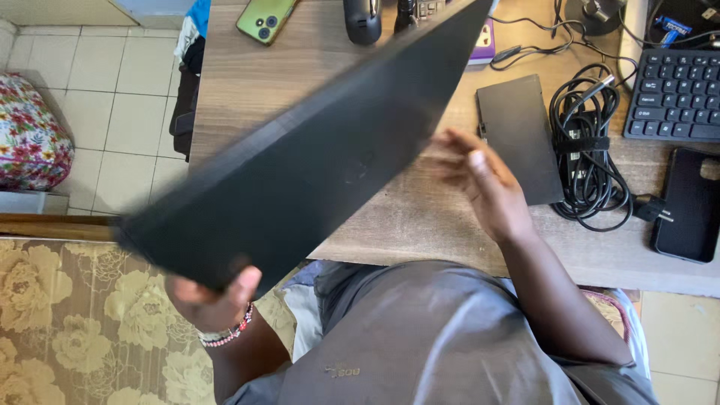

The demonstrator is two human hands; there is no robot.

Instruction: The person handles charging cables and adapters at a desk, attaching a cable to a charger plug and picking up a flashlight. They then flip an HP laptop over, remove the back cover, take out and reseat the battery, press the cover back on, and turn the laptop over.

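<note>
Closest to the camera, the left hand [214, 304] has its grip closed on the bottom edge of a big flat black laptop [315, 161], thumb wrapped over the front face, with a beaded bracelet [229, 334] on the wrist. The laptop is closed, lifted off the desk [247, 97] and tilted, running diagonally from that hand up toward the top right, so it blocks a fair bit of what's behind it. It's a bit motion-blurred too. The right hand [484, 184] is just beside the laptop's right edge with the fingers spread and the grip open; can't really tell if the fingertips are touching the edge or just off it because of the blur. Just past that hand there's a flat dark grey box [517, 135] lying on the desk, and next to it a coiled bundle of black cable [592, 161]. Further right is a black phone [686, 206] lying face down near the desk edge, with a black keyboard [675, 94] behind it. At the far end, a green phone [266, 19] and a black mouse [362, 21].
</note>
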